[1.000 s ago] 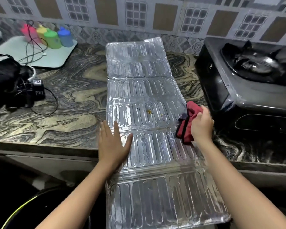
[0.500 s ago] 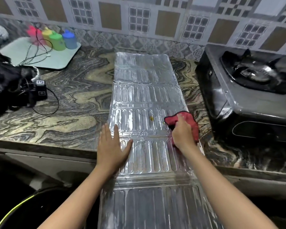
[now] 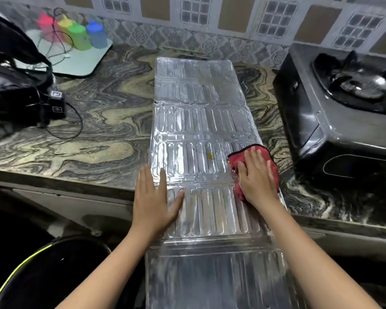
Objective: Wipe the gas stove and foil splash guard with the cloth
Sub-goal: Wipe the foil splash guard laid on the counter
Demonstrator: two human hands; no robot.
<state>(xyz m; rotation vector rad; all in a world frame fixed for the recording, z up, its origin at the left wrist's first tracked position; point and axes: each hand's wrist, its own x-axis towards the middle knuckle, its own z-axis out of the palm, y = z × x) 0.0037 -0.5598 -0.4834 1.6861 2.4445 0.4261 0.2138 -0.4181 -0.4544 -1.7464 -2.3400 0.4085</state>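
Note:
The foil splash guard (image 3: 201, 121) lies flat and unfolded on the marble counter, its near end hanging over the front edge. A small yellow stain (image 3: 210, 155) marks its middle panel. My left hand (image 3: 154, 197) rests flat on the foil's left side, fingers apart. My right hand (image 3: 257, 177) presses the red cloth (image 3: 234, 159) onto the foil's right edge, just right of the stain. The black gas stove (image 3: 334, 121) stands to the right, apart from both hands.
A pale tray (image 3: 80, 63) with coloured bottles (image 3: 85, 36) sits at the back left. A black bag (image 3: 11, 70), a charger and cables (image 3: 58, 105) lie at the left. A dark bin (image 3: 49, 275) with a yellow-green rim stands below the counter's front edge.
My right hand brought the cloth from the foil's right edge down onto the foil and spread it flat under the palm. My left hand has stayed pressed on the foil.

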